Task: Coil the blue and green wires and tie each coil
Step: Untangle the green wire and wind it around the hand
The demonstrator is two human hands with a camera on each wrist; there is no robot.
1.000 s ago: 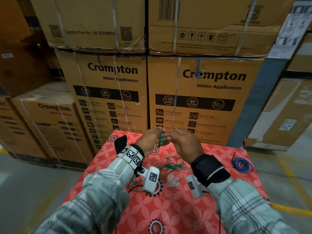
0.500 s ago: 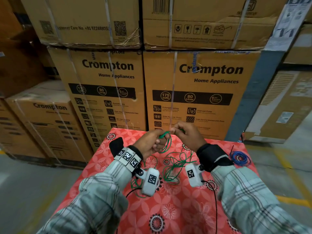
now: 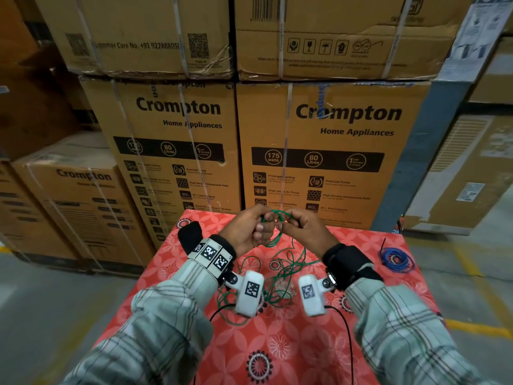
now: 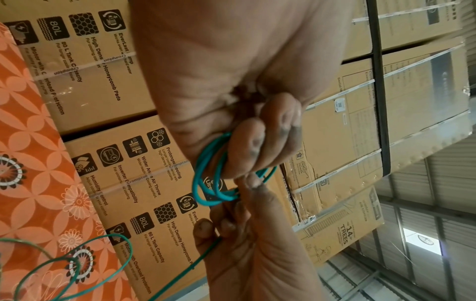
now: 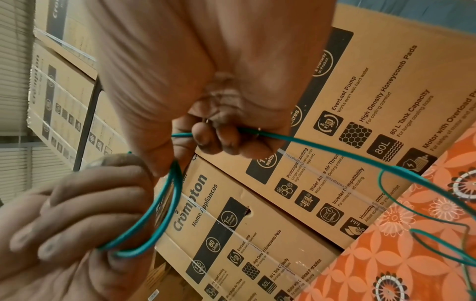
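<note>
Two wires: the green wire [image 3: 280, 262] is gripped in curled fingers by the left hand [image 3: 247, 232] and right hand [image 3: 305, 229], slack trailing toward 6 o'clock; one blue coil [image 3: 395, 258] lies at 3 o'clock on the red floral tablecloth [image 3: 291, 351]. Stacked Crompton cartons [image 3: 333, 151] stand at 12 o'clock.

Support surface: table [image 3: 291, 343], covered by red cloth with white floral print. Blue wire [image 3: 395, 259] coiled, lying near right edge. Green wire [image 3: 280, 276] slack loops spread over centre, upper end lifted off surface. Small clear object [image 3: 283, 287] under loops, possibly tape roll; view blurred.
</note>
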